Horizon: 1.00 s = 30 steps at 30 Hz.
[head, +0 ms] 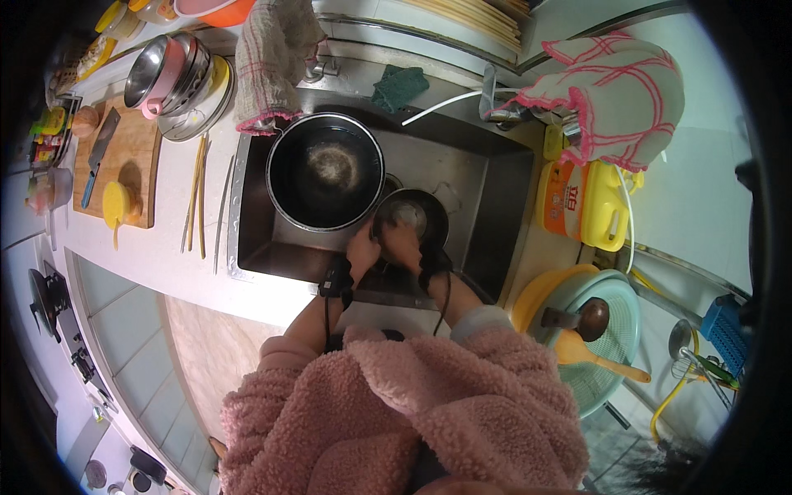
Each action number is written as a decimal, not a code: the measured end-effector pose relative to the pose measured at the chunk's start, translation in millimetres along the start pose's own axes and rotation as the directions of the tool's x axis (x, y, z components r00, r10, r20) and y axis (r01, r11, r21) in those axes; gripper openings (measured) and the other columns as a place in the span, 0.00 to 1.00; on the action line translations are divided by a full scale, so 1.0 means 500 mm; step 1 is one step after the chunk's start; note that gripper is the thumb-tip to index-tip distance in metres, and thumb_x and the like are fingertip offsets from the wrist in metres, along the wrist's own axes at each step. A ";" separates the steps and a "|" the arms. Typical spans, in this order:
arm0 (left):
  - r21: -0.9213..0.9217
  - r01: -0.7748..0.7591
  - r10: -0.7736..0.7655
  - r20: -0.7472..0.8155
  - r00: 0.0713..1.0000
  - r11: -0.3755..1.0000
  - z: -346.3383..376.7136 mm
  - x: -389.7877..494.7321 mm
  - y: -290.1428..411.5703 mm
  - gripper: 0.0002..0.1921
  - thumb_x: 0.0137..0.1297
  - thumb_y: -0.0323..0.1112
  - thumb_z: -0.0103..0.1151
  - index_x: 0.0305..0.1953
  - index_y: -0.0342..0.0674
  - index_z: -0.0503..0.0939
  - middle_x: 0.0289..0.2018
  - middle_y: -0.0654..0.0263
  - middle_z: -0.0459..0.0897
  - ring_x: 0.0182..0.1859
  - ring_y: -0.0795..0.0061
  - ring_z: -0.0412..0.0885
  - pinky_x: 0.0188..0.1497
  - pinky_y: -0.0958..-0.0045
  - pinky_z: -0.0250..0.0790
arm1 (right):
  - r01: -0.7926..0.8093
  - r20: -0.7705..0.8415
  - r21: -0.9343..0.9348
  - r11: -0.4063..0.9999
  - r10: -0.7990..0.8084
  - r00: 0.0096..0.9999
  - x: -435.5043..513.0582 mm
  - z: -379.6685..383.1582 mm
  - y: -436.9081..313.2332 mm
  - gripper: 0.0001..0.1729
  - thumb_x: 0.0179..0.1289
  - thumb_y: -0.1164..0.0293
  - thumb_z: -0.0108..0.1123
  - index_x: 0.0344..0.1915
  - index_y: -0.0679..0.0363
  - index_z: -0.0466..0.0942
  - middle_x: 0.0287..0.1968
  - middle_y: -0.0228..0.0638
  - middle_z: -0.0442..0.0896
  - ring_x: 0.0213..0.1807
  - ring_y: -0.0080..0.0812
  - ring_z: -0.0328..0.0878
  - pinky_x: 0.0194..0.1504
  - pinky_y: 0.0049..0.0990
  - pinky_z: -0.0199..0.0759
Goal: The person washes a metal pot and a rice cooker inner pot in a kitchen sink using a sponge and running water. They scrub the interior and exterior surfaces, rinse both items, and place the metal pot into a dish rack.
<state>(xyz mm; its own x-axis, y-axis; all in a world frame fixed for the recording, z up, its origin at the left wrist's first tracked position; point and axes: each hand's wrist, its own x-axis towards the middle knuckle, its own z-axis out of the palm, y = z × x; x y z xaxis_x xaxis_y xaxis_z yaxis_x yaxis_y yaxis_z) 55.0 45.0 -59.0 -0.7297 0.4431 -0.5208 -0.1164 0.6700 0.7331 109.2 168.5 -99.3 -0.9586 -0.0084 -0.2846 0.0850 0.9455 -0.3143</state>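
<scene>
A small dark metal pan sits tilted in the stainless steel sink. My left hand grips its left rim. Inside it is my right hand, blurred, with fingers pointing down toward the pale round patch on its bottom; whether they hold anything is hidden. Left of the pan stands a larger black pot holding dark liquid, with a pale patch at its middle. Part of another round metal rim shows between the two vessels.
A white hose and a green cloth lie at the sink's back. Cloths cover the left and right fixtures. At right stand a yellow detergent jug and colanders; at left, a knife lies on a cutting board.
</scene>
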 end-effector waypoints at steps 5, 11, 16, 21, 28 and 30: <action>0.056 0.099 -0.102 0.059 0.993 0.994 -0.004 0.000 0.006 0.31 0.53 0.25 0.48 0.61 0.50 0.59 0.43 0.46 0.75 0.44 0.45 0.72 0.45 0.60 0.66 | 0.008 0.387 -0.043 0.999 0.009 0.922 -0.033 -0.002 0.003 0.26 0.53 0.65 0.53 0.54 0.56 0.68 0.48 0.43 0.74 0.55 0.44 0.65 0.50 0.43 0.62; 0.041 0.026 -0.026 0.015 1.000 0.999 -0.010 -0.006 0.010 0.31 0.53 0.25 0.49 0.61 0.50 0.59 0.47 0.47 0.73 0.47 0.46 0.71 0.48 0.61 0.66 | -0.200 0.147 -0.170 0.965 0.226 0.963 0.001 -0.023 0.071 0.23 0.53 0.65 0.53 0.50 0.62 0.71 0.58 0.40 0.66 0.56 0.42 0.64 0.50 0.46 0.59; 0.002 0.067 -0.067 0.049 0.997 0.998 -0.003 -0.004 0.011 0.30 0.54 0.24 0.48 0.61 0.49 0.59 0.48 0.48 0.73 0.47 0.45 0.71 0.48 0.60 0.65 | -0.130 0.365 -0.158 0.979 0.180 0.913 -0.029 0.045 0.068 0.18 0.51 0.69 0.52 0.43 0.64 0.74 0.46 0.44 0.74 0.47 0.44 0.71 0.45 0.42 0.65; 0.040 0.052 -0.054 0.048 0.997 0.998 0.000 -0.002 -0.002 0.31 0.55 0.24 0.47 0.62 0.49 0.58 0.47 0.47 0.72 0.46 0.46 0.72 0.46 0.61 0.66 | -0.063 0.081 0.230 0.971 0.045 0.996 0.022 0.131 0.039 0.14 0.51 0.70 0.52 0.38 0.65 0.75 0.33 0.47 0.78 0.37 0.46 0.75 0.38 0.39 0.70; -0.021 0.110 -0.108 0.077 0.991 0.994 -0.005 -0.003 0.013 0.31 0.54 0.23 0.47 0.61 0.51 0.59 0.49 0.48 0.72 0.47 0.45 0.71 0.47 0.61 0.65 | -0.403 0.128 0.094 0.910 0.391 0.912 -0.005 0.055 0.114 0.12 0.52 0.66 0.51 0.31 0.63 0.77 0.34 0.47 0.79 0.35 0.46 0.77 0.37 0.40 0.71; 0.018 0.060 -0.061 0.038 0.997 0.998 -0.006 -0.007 0.018 0.30 0.55 0.24 0.47 0.61 0.51 0.59 0.49 0.48 0.72 0.48 0.45 0.71 0.47 0.60 0.65 | -0.458 0.112 0.107 0.883 0.447 0.888 -0.010 0.047 0.118 0.11 0.50 0.67 0.53 0.29 0.63 0.77 0.32 0.46 0.79 0.33 0.45 0.77 0.35 0.39 0.71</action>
<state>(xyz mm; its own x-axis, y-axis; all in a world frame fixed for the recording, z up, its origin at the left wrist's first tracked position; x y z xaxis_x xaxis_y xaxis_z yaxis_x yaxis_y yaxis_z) 54.7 47.6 -49.3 -0.6949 0.4240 -0.5808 -0.1477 0.7063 0.6923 125.2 216.8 -137.9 -0.7826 0.3784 -0.4943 0.5429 0.8034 -0.2445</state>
